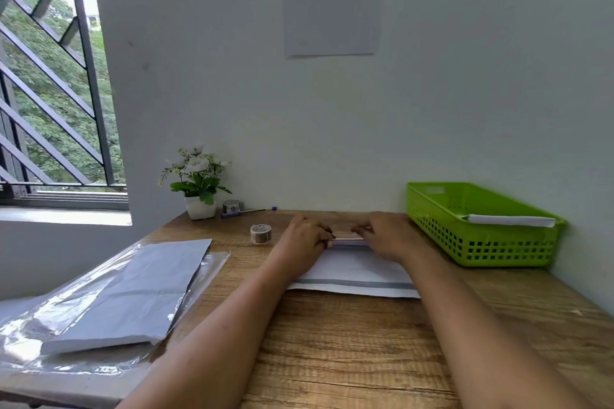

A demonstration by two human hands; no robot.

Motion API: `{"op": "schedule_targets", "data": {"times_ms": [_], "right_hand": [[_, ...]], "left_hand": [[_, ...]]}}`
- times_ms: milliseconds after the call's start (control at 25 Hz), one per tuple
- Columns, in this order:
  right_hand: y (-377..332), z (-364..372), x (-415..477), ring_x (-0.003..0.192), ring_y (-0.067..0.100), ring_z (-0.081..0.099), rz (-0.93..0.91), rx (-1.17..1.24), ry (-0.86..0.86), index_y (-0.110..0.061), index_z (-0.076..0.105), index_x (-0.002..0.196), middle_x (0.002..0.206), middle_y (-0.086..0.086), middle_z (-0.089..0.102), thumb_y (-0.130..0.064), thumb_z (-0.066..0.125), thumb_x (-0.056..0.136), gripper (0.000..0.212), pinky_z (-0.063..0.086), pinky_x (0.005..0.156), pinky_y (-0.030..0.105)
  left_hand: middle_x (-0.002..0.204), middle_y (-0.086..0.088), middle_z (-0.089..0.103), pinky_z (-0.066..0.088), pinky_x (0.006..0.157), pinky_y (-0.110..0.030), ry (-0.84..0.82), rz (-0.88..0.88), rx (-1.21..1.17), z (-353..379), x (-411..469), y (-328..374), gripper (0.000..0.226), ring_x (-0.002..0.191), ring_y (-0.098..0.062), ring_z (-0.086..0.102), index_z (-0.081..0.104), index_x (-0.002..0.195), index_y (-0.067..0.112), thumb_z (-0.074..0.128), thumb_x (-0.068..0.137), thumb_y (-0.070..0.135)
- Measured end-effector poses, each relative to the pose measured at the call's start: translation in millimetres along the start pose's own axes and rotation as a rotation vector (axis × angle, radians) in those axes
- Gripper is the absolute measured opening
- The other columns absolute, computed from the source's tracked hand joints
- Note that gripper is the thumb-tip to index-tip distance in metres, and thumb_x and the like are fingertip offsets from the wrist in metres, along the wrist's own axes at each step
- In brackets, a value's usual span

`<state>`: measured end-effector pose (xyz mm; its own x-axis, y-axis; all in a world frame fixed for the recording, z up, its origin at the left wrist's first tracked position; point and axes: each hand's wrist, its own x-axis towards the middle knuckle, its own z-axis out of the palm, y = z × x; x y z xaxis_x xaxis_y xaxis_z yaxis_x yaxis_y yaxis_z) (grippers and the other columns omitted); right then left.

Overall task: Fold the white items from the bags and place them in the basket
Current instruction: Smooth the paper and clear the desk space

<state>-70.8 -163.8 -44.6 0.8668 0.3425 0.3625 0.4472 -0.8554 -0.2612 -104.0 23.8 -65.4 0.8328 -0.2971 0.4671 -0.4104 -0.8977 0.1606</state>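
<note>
Two hands mid-fold: left hand (305, 237) and right hand (387, 236) pinch the white cloth (358, 271) left of the green basket (498, 251). Next, I reckon, crease it, then lift across.

Both bare forearms are extended forward and angled inward, so that the wrists converge. The left hand (304, 237) and the right hand (388, 236) are held palm down, near each other but apart, with the fingertips directed toward one another. The fingers of each hand are curled, and the far folded edge of the white item (355, 271) is pinched by both.
</note>
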Motion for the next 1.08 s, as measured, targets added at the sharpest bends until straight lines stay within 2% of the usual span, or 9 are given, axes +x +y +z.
{"op": "schedule_targets", "data": {"times_ms": [120,240,360,480,600,760,840,920,1080], "right_hand": [[-11.0,14.2,-3.4,0.114,0.02,0.059,-0.032,-0.005,-0.186,-0.023,0.067,0.116,0.122,0.001,0.066,-0.024,0.051,0.094,0.027,0.043,0.09,0.025],[-19.2,24.9,-5.0,0.12,0.026,0.053,-0.029,-0.043,-0.306,-0.03,0.059,0.125,0.129,0.004,0.06,-0.036,0.044,0.096,0.033,0.042,0.095,0.033],[-16.1,31.0,0.3,0.137,0.03,0.034,0.1,-0.208,-0.411,-0.033,0.042,0.139,0.149,0.003,0.041,-0.049,0.033,0.097,0.046,0.028,0.112,0.049],[-3.4,18.5,2.8,0.139,0.029,0.033,0.201,-0.295,-0.479,-0.024,0.038,0.144,0.152,0.006,0.035,-0.049,0.031,0.098,0.053,0.025,0.115,0.044],[11.1,4.7,-0.8,0.14,0.027,0.033,0.294,-0.353,-0.554,-0.015,0.036,0.145,0.154,0.007,0.032,-0.049,0.032,0.098,0.058,0.025,0.116,0.04],[8.3,-5.1,-12.8,0.145,0.026,0.021,0.424,-0.441,-0.48,-0.025,0.038,0.143,0.155,0.002,0.029,-0.062,0.036,0.09,0.065,0.021,0.115,0.046],[-4.7,-11.7,-15.1,0.144,0.026,0.023,0.267,-0.347,-0.478,-0.024,0.034,0.146,0.156,0.003,0.027,-0.061,0.041,0.09,0.067,0.022,0.116,0.044],[-23.0,-19.1,-18.0,0.145,0.024,0.022,0.093,-0.125,-0.581,-0.029,0.025,0.149,0.158,0.001,0.02,-0.063,0.053,0.083,0.079,0.02,0.118,0.042],[-44.6,-22.2,-24.2,0.145,0.024,0.019,0.05,-0.074,-0.727,-0.038,0.025,0.147,0.159,-0.004,0.018,-0.056,0.068,0.075,0.085,0.02,0.118,0.044]], "left_hand": [[0.111,0.001,0.07,0.042,0.094,-0.033,-0.135,-0.043,-0.103,6.4,-0.7,0.8,0.024,0.105,-0.021,0.059,0.073,0.105,0.018,0.056,0.091,0.029],[0.118,-0.005,0.065,0.041,0.095,-0.033,-0.254,-0.125,-0.112,7.5,-1.3,2.1,0.03,0.11,-0.023,0.056,0.065,0.119,0.019,0.049,0.096,0.028],[0.147,-0.01,0.04,0.022,0.111,-0.036,-0.381,-0.171,0.025,10.2,0.1,5.9,0.043,0.136,-0.028,0.033,0.039,0.143,0.016,0.031,0.102,0.028],[0.159,-0.002,0.013,0.007,0.116,-0.048,-0.486,-0.299,0.085,12.4,-0.4,-4.5,0.052,0.146,-0.026,0.011,0.016,0.151,0.022,0.02,0.102,0.04],[0.16,-0.001,0.005,0.004,0.116,-0.053,-0.538,-0.37,0.106,8.9,-0.5,-17.6,0.056,0.147,-0.027,0.004,0.011,0.152,0.023,0.018,0.101,0.045],[0.16,-0.006,0.008,0.004,0.119,-0.044,-0.53,-0.354,0.072,7.2,-0.4,-25.4,0.056,0.147,-0.029,0.004,0.012,0.152,0.018,0.02,0.102,0.042],[0.16,-0.004,0.011,0.007,0.119,-0.049,-0.514,-0.361,0.062,9.8,-0.7,-30.8,0.057,0.147,-0.028,0.008,0.015,0.151,0.021,0.022,0.1,0.045],[0.158,-0.001,0.018,0.014,0.116,-0.052,-0.489,-0.372,0.059,9.5,-1.1,-33.6,0.057,0.145,-0.027,0.016,0.02,0.15,0.025,0.025,0.098,0.049],[0.152,-0.002,0.034,0.025,0.113,-0.049,-0.459,-0.4,-0.022,6.5,-0.9,-35.3,0.049,0.137,-0.026,0.034,0.031,0.145,0.032,0.034,0.098,0.045]]}}
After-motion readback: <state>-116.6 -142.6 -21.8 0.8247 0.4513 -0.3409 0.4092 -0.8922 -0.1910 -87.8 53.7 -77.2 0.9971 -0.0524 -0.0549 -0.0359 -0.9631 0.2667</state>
